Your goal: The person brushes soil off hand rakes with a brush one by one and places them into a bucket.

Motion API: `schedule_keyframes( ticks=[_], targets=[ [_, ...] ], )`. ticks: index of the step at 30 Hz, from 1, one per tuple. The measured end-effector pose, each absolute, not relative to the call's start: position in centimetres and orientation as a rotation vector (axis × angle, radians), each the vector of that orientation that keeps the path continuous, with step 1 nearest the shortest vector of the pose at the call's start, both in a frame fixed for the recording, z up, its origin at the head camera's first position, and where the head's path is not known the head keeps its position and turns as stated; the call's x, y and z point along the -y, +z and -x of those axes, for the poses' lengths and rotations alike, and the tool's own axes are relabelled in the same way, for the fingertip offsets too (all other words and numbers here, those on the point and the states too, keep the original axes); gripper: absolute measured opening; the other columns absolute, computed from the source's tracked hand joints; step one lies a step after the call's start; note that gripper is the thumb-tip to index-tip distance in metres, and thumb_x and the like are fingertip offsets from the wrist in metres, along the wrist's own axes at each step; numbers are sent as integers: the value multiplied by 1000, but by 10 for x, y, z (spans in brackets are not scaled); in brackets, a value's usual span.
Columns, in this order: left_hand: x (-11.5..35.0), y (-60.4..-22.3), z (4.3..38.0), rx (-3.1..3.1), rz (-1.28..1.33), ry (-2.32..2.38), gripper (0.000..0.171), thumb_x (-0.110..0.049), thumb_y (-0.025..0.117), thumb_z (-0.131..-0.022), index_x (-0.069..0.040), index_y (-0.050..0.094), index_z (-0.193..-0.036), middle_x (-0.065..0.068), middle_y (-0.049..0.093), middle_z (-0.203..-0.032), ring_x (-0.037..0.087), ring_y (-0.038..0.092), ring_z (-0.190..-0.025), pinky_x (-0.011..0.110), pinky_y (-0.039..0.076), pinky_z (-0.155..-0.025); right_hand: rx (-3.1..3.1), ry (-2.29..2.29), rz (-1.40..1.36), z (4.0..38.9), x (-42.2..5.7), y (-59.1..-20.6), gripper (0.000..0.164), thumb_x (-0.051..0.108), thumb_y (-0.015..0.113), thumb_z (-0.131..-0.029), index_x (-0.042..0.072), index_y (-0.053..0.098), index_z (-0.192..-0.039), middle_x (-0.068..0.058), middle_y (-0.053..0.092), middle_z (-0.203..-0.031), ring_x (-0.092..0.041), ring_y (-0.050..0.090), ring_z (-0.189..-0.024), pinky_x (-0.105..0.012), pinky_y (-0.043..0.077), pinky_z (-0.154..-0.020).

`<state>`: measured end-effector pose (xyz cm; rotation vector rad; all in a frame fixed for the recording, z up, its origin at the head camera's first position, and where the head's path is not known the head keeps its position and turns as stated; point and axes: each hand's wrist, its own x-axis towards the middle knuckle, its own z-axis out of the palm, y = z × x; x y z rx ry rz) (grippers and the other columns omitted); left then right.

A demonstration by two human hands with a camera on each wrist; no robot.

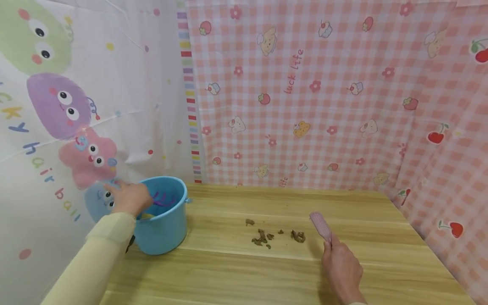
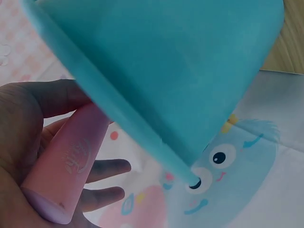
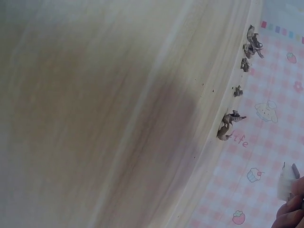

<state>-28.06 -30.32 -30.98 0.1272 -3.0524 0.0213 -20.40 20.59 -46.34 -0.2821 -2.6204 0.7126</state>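
My left hand (image 1: 131,198) is at the near-left rim of a blue bucket (image 1: 164,231). In the left wrist view it grips a pink-to-purple cylindrical handle (image 2: 66,166) with white lettering; the handle's far end is hidden behind the bucket rim. Purple pieces (image 1: 164,200) show inside the bucket. My right hand (image 1: 343,267) holds a slim pinkish-purple brush (image 1: 320,225) above the table, its head pointing away; whitish bristles (image 3: 286,183) show in the right wrist view. Left of the brush, brown crumpled dry scraps (image 1: 261,238) lie scattered on the wood.
The wood-grain table (image 1: 228,275) ends at a pink checked cloth (image 1: 305,106) behind and at the right. A white cartoon-printed cloth (image 1: 152,106) hangs along the left side. The bucket stands at the table's left edge, with a handle knob (image 1: 188,200) on its right.
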Motion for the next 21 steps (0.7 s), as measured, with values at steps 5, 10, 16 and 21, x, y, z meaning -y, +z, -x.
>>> schedule_keyframes(
  ticks=[5, 10, 16, 21],
  targets=[
    [302, -316, 289, 3098, -156, -14, 28, -21, 55, -91, -7, 64, -68, 45, 51, -122, 75, 7, -127, 86, 0, -92, 2621, 710, 278, 204, -206, -464, 42, 21, 54, -99, 0, 53, -136, -25, 65, -89, -46, 62, -69, -54, 45, -50],
    [300, -321, 295, 3135, -192, -30, 28, -15, 52, -89, -9, 61, -64, 42, 56, -118, 75, 7, -128, 85, -1, -93, 2615, 709, 272, 204, -207, -466, 41, 20, 54, -99, 0, 53, -135, -25, 65, -88, -45, 62, -68, -54, 44, -49],
    [296, -325, 296, 3133, -199, -33, 28, -12, 50, -89, -9, 60, -63, 43, 55, -116, 76, 12, -125, 86, 0, -93, 2621, 709, 277, 205, -208, -466, 42, 20, 54, -99, -1, 53, -136, -23, 64, -87, -44, 61, -68, -53, 45, -50],
    [291, -329, 299, 3145, -235, -5, 27, -16, 54, -90, -7, 63, -66, 41, 58, -113, 75, 16, -126, 86, 3, -93, 2642, 720, 290, 205, -208, -465, 44, 20, 54, -99, -2, 52, -137, -23, 64, -89, -43, 62, -69, -52, 45, -51]
  ],
)
